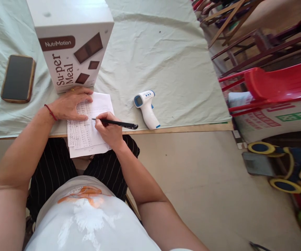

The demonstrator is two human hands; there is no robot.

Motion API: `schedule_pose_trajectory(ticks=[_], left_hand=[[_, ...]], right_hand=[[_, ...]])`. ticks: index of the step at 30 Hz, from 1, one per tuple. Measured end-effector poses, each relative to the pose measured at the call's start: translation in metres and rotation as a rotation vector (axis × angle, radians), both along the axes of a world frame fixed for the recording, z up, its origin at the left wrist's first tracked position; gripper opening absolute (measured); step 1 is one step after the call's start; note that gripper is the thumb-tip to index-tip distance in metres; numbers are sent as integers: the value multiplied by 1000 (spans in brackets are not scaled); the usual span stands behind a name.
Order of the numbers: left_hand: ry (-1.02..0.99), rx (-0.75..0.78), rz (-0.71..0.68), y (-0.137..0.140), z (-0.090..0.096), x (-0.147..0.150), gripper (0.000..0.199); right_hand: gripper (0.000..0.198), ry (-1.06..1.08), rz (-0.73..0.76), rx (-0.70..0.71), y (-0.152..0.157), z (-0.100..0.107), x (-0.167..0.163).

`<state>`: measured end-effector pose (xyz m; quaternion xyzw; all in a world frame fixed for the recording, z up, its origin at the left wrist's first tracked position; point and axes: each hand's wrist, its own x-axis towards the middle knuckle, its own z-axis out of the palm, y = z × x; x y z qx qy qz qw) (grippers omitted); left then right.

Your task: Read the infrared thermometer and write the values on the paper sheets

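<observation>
Sheets of paper (87,134) covered in rows of handwriting lie at the table's near edge, partly hanging over it. My left hand (70,104) rests flat on their upper left part with fingers spread, wearing a ring and a red cord at the wrist. A black pen (119,122) is pinched in my right hand (110,130), its tip at the paper near my left thumb. Just beyond the left hand stands a white box (77,55) printed "NutriMotion Su-per Meal". To the right of the pen lies a white and blue infrared thermometer (147,108).
A dark-screened phone (18,78) lies at the left on the pale green tablecloth (166,52). Right of the table are a red plastic seat (278,83), a printed sack (270,116) and a yellow and blue wheeled toy (288,167) on the floor.
</observation>
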<state>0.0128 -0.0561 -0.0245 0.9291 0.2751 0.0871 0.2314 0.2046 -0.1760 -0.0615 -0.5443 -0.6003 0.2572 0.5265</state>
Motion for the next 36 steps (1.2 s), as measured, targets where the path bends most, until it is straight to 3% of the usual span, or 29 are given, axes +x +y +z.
schedule_pose_trajectory(ticks=[8,18,23,36], left_hand=[[-4,-2,25,1,-2,1,61],[21,14,7,-4,7,2,55],[38,-1,22,-6,11,3,49],[6,-17,15,-4,9,2,52]], right_hand=[[6,-7,28,-62,0,0,1],[7,15,-43,-2,-1,1,1],[6,-19,-48,-40,-1,0,0],[10,-42,-58,34,0,-4,10]])
